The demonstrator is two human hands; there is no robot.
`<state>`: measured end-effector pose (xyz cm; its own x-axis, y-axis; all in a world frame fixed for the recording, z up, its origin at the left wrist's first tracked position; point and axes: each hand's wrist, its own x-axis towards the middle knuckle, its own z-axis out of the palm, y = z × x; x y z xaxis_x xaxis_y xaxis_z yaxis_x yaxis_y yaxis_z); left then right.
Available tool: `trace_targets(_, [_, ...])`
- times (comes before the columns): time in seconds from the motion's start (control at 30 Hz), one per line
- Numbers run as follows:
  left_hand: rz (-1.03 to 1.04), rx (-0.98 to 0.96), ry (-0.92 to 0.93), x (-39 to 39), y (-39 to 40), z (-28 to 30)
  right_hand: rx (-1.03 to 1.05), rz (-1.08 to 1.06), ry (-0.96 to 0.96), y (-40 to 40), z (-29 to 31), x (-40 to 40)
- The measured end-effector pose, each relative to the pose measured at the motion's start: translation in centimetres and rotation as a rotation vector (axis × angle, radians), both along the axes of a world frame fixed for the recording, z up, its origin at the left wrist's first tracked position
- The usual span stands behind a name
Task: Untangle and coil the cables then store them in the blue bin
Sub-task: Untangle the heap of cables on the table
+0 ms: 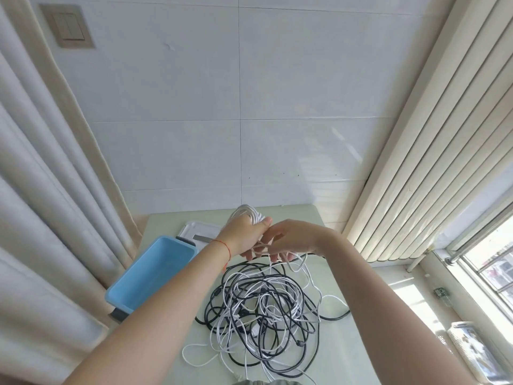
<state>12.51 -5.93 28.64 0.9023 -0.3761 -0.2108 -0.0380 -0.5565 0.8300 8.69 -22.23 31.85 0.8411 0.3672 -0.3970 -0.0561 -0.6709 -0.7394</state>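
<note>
My left hand [244, 237] is raised above the table and grips a coil of white cable [249, 213] whose loops stick out above the fist. My right hand [288, 240] is beside it, fingers pinching the loose white strand that hangs from the coil. Below both hands a tangled heap of black and white cables [263, 309] lies on the pale green table [333, 323]. The blue bin [155, 273] stands to the left of the heap with nothing visible inside.
A white tray-like lid [200, 229] lies behind the bin near the wall. Curtains [50, 190] hang at the left, a ribbed radiator [416, 162] at the right, with a window and sill beyond. A white cable end trails near the front table edge.
</note>
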Motion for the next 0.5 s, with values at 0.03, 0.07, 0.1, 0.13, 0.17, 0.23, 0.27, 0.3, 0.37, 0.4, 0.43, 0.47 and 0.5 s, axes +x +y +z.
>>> trace_targets(0.03, [0.003,0.026,0.0,-0.1,0.0,0.1,0.07,0.0,0.045,-0.3,0.1,0.0])
trace_targets(0.07, [0.015,0.031,-0.001,0.0,0.1,0.1,0.161,-0.009,0.096,-0.7,0.1,0.0])
trace_targets(0.1, [0.038,0.015,0.006,0.2,0.2,-0.1,0.249,-0.031,0.142,-1.2,0.1,0.0])
trace_targets(0.13, [0.06,-0.031,0.026,0.3,0.2,-0.1,0.311,-0.063,0.172,-1.8,0.0,0.1])
trace_targets(0.17, [0.079,-0.105,0.061,0.4,0.2,-0.2,0.341,-0.099,0.183,-2.4,-0.2,0.1])
trace_targets(0.23, [0.127,-0.278,0.203,0.5,0.1,-0.2,0.366,-0.197,0.171,-3.3,-0.7,0.1])
trace_targets(0.27, [0.166,-0.361,0.288,0.5,0.1,-0.1,0.387,-0.257,0.163,-3.5,-1.1,0.1])
trace_targets(0.3, [0.212,-0.445,0.366,0.6,0.0,0.0,0.417,-0.311,0.161,-3.6,-1.5,0.1])
trace_targets(0.37, [0.301,-0.645,0.492,0.9,-0.1,0.1,0.494,-0.375,0.163,-3.5,-2.2,0.1])
trace_targets(0.4, [0.355,-0.765,0.541,1.1,-0.2,0.0,0.541,-0.394,0.166,-3.3,-2.4,0.0])
trace_targets(0.43, [0.409,-0.896,0.583,1.2,-0.3,0.0,0.594,-0.415,0.168,-3.1,-2.6,0.1])
trace_targets(0.47, [0.46,-1.014,0.606,1.3,-0.4,0.0,0.64,-0.433,0.168,-2.8,-2.8,0.1])
trace_targets(0.5, [0.501,-1.112,0.613,1.4,-0.6,-0.1,0.665,-0.443,0.168,-2.5,-2.9,0.0])
